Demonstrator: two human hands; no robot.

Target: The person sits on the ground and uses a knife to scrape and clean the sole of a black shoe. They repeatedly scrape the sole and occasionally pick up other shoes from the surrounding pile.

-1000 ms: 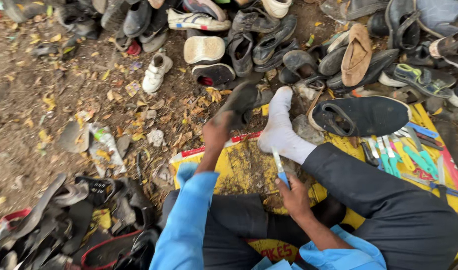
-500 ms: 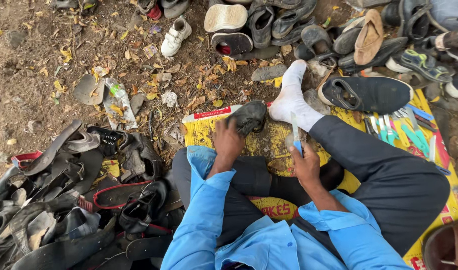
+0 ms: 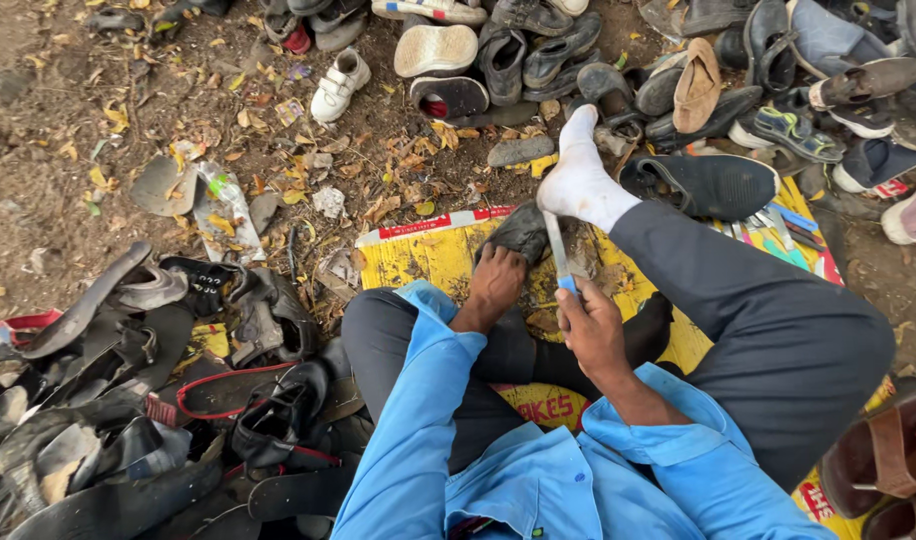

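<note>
Shoe repair, seated: left hand (image 3: 495, 283) presses a dark shoe piece (image 3: 519, 232) flat on the yellow mat (image 3: 428, 260) while right hand (image 3: 590, 328), fingers clamped on a blue-handled knife (image 3: 557, 255), should cut away from the 2 hands and the white-socked foot (image 3: 579, 180).

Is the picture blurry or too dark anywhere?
Head view: soft, even daylight with no glare or hard shadows; the left hand on the dark shoe piece and the right hand with its blade look sharp; the shoe heap sits darker, and edges bend slightly.
</note>
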